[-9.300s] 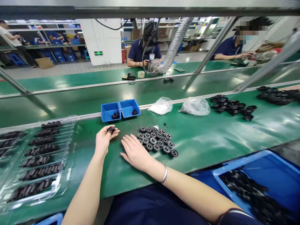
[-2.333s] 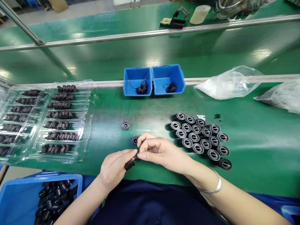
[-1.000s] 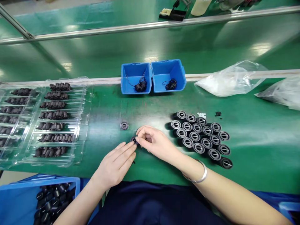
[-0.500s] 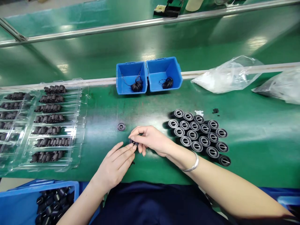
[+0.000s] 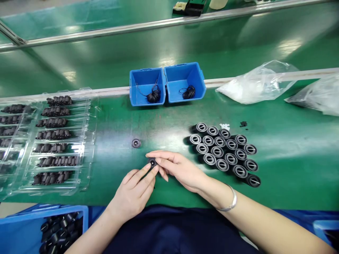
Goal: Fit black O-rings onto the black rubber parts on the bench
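Your left hand (image 5: 134, 195) reaches in from the near left, palm down, fingertips touching the small black round part (image 5: 152, 162) on its near side; whether those fingers clamp it, you cannot tell. Your right hand (image 5: 182, 171) comes from the right, fingers closed on the part's far right edge. Both hands partly cover it above the green surface (image 5: 113, 155). Beyond lies another round part (image 5: 136, 143), with black cylinders (image 5: 219, 151) to the right and blue boxes (image 5: 147, 100) farther off.
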